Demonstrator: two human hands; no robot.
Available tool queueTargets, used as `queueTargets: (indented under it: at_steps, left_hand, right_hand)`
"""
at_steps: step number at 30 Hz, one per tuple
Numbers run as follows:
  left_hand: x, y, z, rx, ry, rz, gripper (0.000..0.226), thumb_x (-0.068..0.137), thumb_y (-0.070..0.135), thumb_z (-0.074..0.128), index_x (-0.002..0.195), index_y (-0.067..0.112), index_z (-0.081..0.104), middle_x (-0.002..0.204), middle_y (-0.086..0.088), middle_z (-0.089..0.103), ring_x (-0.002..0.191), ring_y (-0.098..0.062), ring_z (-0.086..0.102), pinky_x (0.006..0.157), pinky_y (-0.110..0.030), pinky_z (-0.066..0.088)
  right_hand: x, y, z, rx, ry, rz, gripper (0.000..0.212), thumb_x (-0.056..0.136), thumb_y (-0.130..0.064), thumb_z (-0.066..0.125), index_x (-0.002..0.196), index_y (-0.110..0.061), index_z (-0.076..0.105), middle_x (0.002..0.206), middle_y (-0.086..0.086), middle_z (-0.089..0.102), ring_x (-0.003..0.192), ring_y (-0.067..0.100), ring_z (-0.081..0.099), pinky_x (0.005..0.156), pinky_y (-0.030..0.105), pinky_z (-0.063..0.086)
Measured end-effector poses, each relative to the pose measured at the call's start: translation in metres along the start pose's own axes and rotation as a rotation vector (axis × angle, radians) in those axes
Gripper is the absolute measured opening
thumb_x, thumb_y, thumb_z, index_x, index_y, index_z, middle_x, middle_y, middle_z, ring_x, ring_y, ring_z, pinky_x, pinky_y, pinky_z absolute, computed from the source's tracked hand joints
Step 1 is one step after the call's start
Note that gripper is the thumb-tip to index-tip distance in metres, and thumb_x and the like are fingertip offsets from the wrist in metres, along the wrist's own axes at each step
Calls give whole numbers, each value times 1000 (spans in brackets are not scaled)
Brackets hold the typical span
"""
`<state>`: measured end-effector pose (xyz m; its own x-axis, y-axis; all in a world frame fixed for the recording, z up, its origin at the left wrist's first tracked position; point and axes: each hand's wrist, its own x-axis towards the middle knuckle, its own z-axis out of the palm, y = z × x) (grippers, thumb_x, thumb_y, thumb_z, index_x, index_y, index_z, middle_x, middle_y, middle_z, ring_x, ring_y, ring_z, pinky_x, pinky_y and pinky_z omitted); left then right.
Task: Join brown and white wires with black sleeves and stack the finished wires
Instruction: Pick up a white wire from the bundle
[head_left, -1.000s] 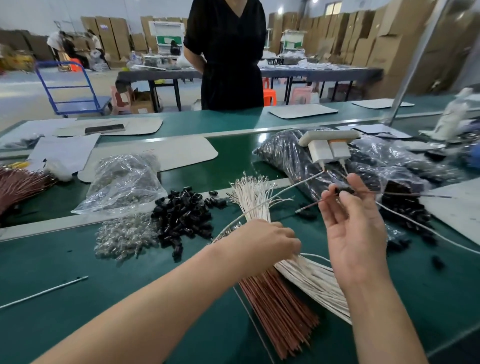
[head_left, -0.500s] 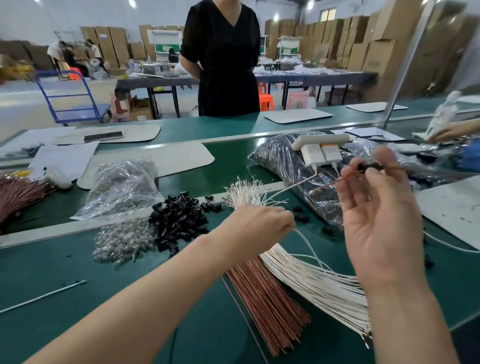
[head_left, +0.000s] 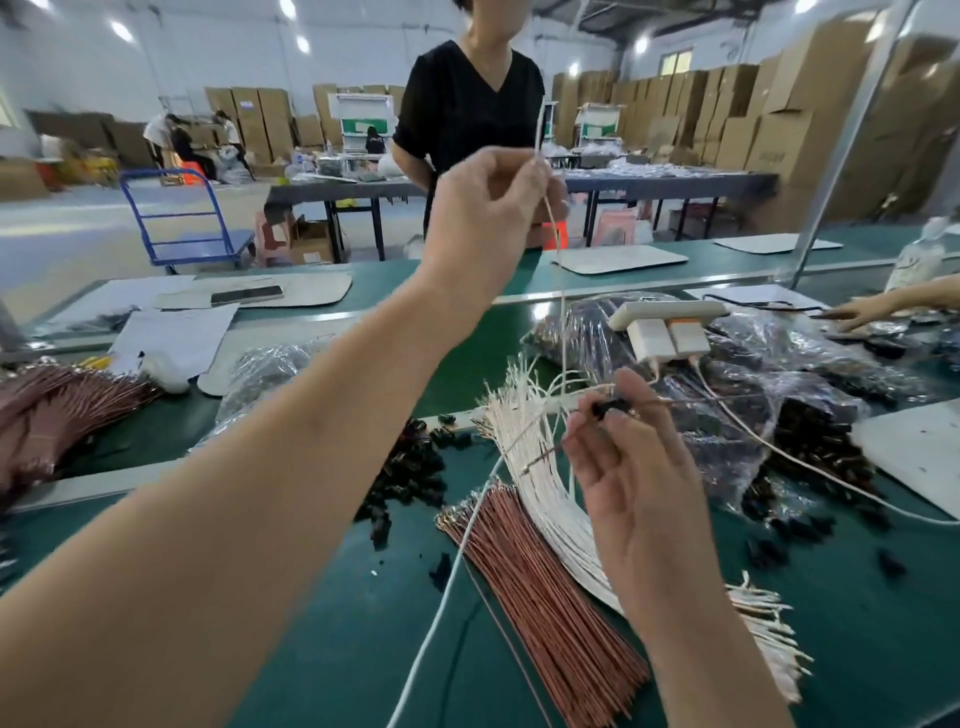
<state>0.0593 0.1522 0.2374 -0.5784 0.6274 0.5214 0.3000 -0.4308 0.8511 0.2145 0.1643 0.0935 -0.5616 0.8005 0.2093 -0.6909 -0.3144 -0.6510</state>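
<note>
Left grip (head_left: 483, 213) pinches one white wire (head_left: 563, 317) high; right grip (head_left: 639, 483) pinches a black sleeve (head_left: 605, 409). Feed the wire's end in straight.

The left forearm (head_left: 311, 441) hides much of the loose black sleeves (head_left: 415, 478).

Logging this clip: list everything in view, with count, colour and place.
white wires: one bundle, white, table centre
brown wires: two bundles, brown, table centre and left edge
loose sleeves: many, black, piled beside the white wires
bags: several, clear, table right
power strip: one, white, on the bags
cart: one, blue, floor behind
cardboard boxes: many, brown, stacked at back
person: one, black top, across the table
left hand: raised, pinching a single white wire
right hand: pinching a black sleeve on a thin wire
</note>
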Motion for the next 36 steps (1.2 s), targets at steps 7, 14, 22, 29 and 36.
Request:
queueTargets:
  at_steps: [7, 14, 22, 29, 36]
  left_hand:
    - [10, 39, -38, -387, 210, -151, 22, 105, 13, 53, 121, -2, 58, 87, -7, 70, 83, -23, 74, 77, -38, 63]
    - [-20, 38, -128, 503, 272, 225, 15, 103, 22, 54, 88, 22, 55, 78, 16, 65, 69, 8, 62, 67, -6, 48]
    - [-184, -91, -175, 972, 125, -70, 15, 95, 35, 64, 89, 44, 54, 75, 18, 64, 57, -13, 55, 55, -34, 50]
    - [-219, -131, -197, 1294, 130, -135, 25, 86, 27, 78, 82, 37, 55, 68, 23, 62, 49, -10, 59, 44, -28, 43]
    - [-220, -137, -203, 1436, 29, -114, 28, 72, 21, 87, 75, 27, 60, 63, 14, 57, 54, -16, 58, 40, -28, 39]
  right_hand:
    - [7, 37, -23, -16, 133, 146, 32, 83, -9, 62, 114, -12, 68, 98, 13, 70, 87, 22, 69, 80, 29, 60]
    - [14, 50, -11, 50, 80, 183, 23, 89, -9, 63, 108, -17, 75, 101, 13, 71, 92, 23, 70, 83, 30, 59]
    - [18, 106, 33, -17, -40, 362, 34, 99, 4, 50, 113, -16, 74, 90, 11, 70, 76, 21, 68, 75, 32, 61]
    - [13, 127, 27, -1, -131, 524, 33, 91, -1, 57, 113, -20, 75, 94, 11, 69, 80, 21, 67, 77, 34, 59]
    - [17, 135, 22, 67, -107, 589, 33, 90, 0, 58, 113, -17, 75, 96, 11, 68, 83, 23, 67, 79, 45, 58]
